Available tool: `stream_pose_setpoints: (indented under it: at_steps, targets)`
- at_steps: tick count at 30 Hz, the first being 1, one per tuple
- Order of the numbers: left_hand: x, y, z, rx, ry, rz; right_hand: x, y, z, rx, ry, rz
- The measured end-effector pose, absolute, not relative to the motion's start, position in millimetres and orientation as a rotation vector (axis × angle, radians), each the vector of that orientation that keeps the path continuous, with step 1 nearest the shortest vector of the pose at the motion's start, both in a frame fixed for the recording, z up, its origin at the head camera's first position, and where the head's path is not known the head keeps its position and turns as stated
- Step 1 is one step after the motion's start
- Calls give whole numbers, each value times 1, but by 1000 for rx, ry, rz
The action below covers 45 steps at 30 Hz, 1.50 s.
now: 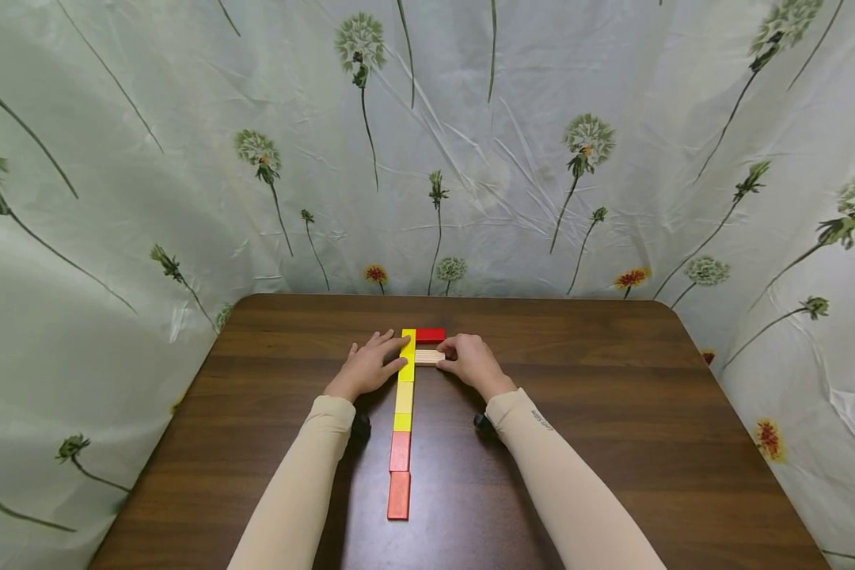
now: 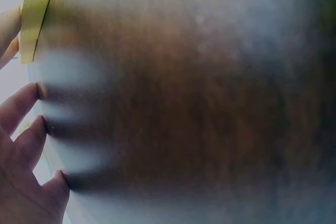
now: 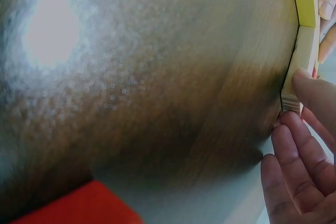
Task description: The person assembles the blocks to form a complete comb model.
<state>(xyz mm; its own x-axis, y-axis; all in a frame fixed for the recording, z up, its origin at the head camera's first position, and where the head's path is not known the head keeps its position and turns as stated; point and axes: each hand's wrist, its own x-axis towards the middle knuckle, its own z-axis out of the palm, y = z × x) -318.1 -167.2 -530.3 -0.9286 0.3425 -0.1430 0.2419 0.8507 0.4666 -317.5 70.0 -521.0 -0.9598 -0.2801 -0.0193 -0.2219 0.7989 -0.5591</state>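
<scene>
A line of flat blocks runs toward me down the table: a yellow block [image 1: 407,360] at the far end, then a pale yellow block [image 1: 404,398], a small yellow block [image 1: 402,422] and two reddish blocks [image 1: 399,495]. My left hand [image 1: 367,366] touches the far yellow block with index finger and thumb; its other fingers spread on the table [image 2: 23,153]. To the right, a plain wooden block [image 1: 426,358] juts out from that yellow block. My right hand [image 1: 474,362] pinches its right end between thumb and fingers [image 3: 294,150].
Just beyond the wooden block, a red block [image 1: 430,336] also extends right from the line. The brown table [image 1: 577,380] meets a flower-printed curtain [image 1: 499,158] at its back edge. Something red [image 3: 79,208] enters the right wrist view's lower left corner.
</scene>
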Motion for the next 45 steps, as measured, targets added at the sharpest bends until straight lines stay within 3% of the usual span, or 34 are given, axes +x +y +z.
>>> stream_pose_setpoints:
  at_steps: [19, 32, 45]
  targets:
    - [-317, -168, -530, 466, 2804, 666, -315, 90, -514, -479, 2832, -929]
    - [-315, -167, -530, 464, 2813, 682, -313, 128, -503, -611, 2733, -830]
    - [-316, -169, -533, 466, 2812, 678, -303, 175, -501, -577, 2611, -866]
